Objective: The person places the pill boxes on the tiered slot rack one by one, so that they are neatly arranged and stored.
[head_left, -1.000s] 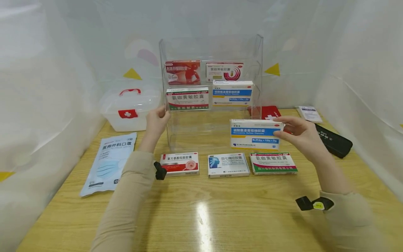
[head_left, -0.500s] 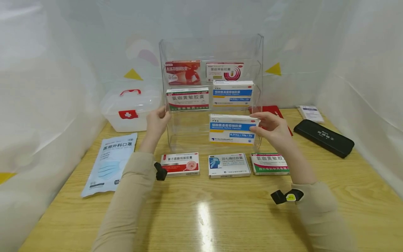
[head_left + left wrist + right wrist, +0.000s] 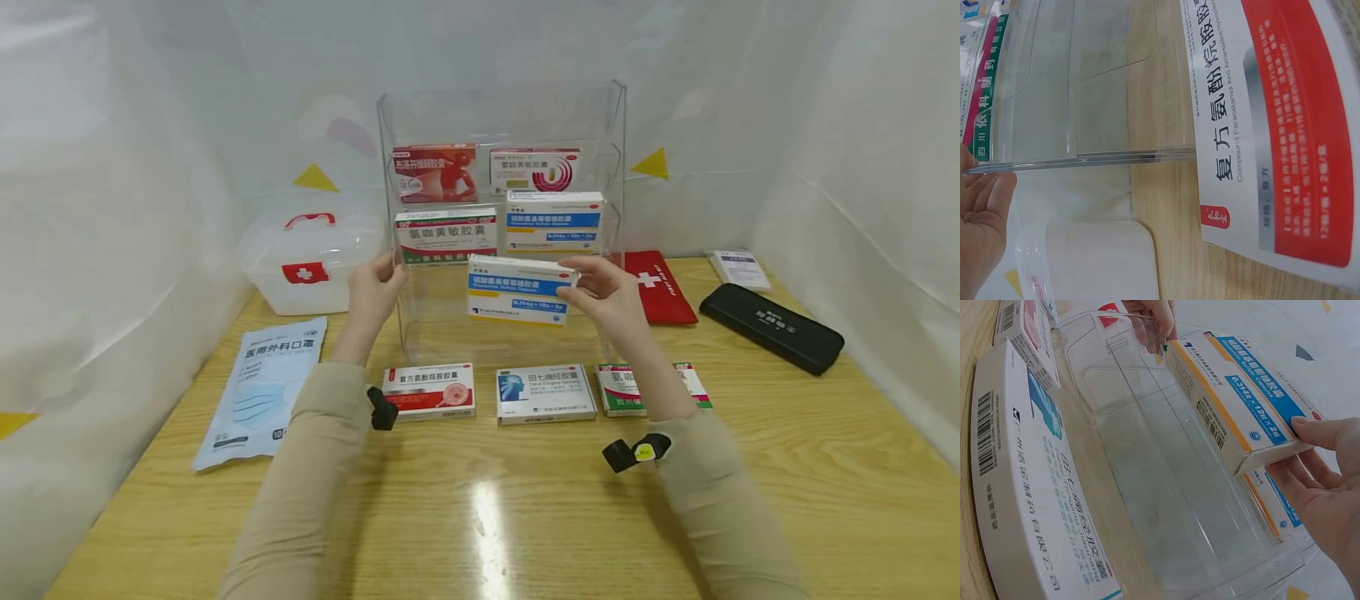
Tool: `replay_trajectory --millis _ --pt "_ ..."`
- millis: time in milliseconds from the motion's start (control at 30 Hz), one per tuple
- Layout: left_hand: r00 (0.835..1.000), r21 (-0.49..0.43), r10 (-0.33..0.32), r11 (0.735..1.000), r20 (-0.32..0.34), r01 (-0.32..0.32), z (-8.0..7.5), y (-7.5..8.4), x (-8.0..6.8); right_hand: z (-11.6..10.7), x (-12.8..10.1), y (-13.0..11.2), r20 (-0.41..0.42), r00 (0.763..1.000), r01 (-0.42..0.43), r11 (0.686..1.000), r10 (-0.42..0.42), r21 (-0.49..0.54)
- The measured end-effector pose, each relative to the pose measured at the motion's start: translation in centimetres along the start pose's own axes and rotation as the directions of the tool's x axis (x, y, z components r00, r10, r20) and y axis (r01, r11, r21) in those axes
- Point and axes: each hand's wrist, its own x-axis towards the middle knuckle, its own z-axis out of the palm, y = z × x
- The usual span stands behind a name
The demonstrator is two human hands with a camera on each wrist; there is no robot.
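Note:
My right hand (image 3: 606, 298) pinches the right end of a white, blue and yellow medicine box (image 3: 517, 292) between thumb and fingers. The box is slightly tilted, in front of the lower part of a clear acrylic display rack (image 3: 442, 321). With thumb and fingers, my left hand (image 3: 372, 292) grips the rack's left edge, also visible in the left wrist view. A matching blue and white box (image 3: 555, 223) stands in the rack's middle tier, beside a green, white and red box (image 3: 447, 237). The top tier bears a red box (image 3: 436, 173) and a white box with pink rings (image 3: 535, 172).
On the table in front lie a red and white box (image 3: 430, 390), a white and blue box (image 3: 546, 394) and a green and red box (image 3: 693, 385). Around them are a mask packet (image 3: 262, 387), a first-aid case (image 3: 307, 267), a red pouch (image 3: 667, 292) and a black case (image 3: 772, 327).
My right hand has carried the blue and white medicine box leftward and slightly up, to the front of the rack. My left hand has stayed at the rack's left edge.

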Motion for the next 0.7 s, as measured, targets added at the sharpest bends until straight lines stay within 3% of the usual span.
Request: replay_trajectory --millis 167,433,700 --pt "1.0 -0.002 -0.004 1.0 -0.003 0.004 -0.1 0.0 0.0 1.3 0.9 0.2 -0.007 1.0 -0.02 1.0 0.02 0.015" --pt "1.0 0.009 0.002 1.0 -0.01 -0.002 -0.2 -0.1 0.1 3.0 2.5 0.4 -0.047 0.998 0.045 0.999 -0.044 0.014" --pt "1.0 0.014 0.009 1.0 -0.009 -0.009 -0.1 0.0 0.0 4.6 4.0 1.0 -0.085 0.996 0.019 0.999 -0.022 -0.034"
